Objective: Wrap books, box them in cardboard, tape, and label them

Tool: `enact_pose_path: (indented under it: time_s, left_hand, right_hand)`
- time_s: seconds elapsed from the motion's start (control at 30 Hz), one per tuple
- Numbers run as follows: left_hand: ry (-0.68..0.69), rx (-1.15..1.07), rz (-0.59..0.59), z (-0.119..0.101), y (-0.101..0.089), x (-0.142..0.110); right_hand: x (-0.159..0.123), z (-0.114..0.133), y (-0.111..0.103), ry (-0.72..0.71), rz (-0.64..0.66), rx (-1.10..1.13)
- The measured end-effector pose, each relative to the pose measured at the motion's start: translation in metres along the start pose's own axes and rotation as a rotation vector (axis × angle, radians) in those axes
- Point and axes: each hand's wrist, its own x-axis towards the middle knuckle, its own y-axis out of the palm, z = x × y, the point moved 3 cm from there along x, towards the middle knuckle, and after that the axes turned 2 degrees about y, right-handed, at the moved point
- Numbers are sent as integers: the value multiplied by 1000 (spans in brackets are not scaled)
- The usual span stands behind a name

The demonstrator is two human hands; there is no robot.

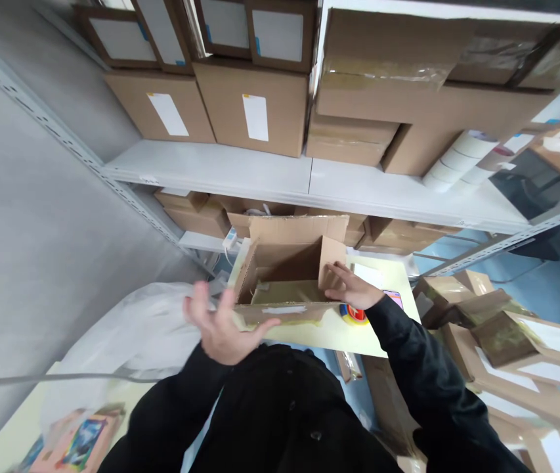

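Observation:
An open cardboard box (pixel 289 309) stands in front of me on a pale yellow table, its back flap raised and its right flap (pixel 333 253) upright. Inside lies a flat, olive-brown piece (pixel 289 292) whose kind I cannot make out. My right hand (pixel 351 287) rests its outstretched fingers against the right flap. Left of the box's front, in the air and slightly blurred, my left hand (pixel 225 325) has its fingers spread and holds nothing. A roll of tape (pixel 355 315) with a red and yellow core lies beneath my right wrist, partly covered.
White metal shelving (pixel 260 172) with several cartons spans the back; white rolls (pixel 459 161) stand on its right. Cartons (pixel 530 348) are piled at the right. Clear plastic sheeting (pixel 136 328) lies at the left, above a colourful package (pixel 83 440). A power strip (pixel 230 238) sits behind the box.

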Motion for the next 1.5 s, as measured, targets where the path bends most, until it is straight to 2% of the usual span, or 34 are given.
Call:
enact_pose_path:
  time_s: [0.07,0.1,0.13,0.2,0.27,0.3,0.4,0.53,0.63,0.83,0.97,1.07,1.13,1.3,1.5]
  left_hand:
    - [-177,-161,30,45,-9,-14]
    - [-251,-258,92,66,-8,-23]
    - [-298,-345,205,84,-3,-32]
    - [-236,-443,506,103,13,-49]
    - [-163,-535,677,108,29,-60]
    - [-142,-576,711,107,37,-64]
    - [-146,-624,738,100,56,-71]
    - [-179,-551,773,101,72,-83]
    - [-155,-545,752,108,77,-91]
    - [-152,-500,733,110,66,-94]
    - [-166,-502,740,106,55,-97]
    - [-207,-469,733,108,55,-106]
    - [-220,-453,732,109,59,-114]
    - [-228,-479,825,109,67,-135]
    - [-256,-544,805,108,63,-142]
  right_hand:
    - [3,-7,3,-1,7,7]
    - [5,-11,5,-10,14,7]
    - [6,-14,7,-23,21,5]
    - [8,-20,13,-44,43,-2]
    - [9,-25,19,-35,77,-1]
    - [8,-27,23,-25,94,5]
    - [5,-28,35,-36,105,50]
    - [-2,-26,47,-158,1,60]
    - [-8,-25,53,-238,-79,0]
    - [-26,-19,55,-374,-193,-113]
    - [-41,-10,52,-402,-153,-114]
    - [-50,-8,52,-387,-76,-93]
    - [-54,-12,56,-382,-56,-80]
    - [-52,-29,71,-353,-124,-33]
    - [-48,-40,81,-315,-243,5]
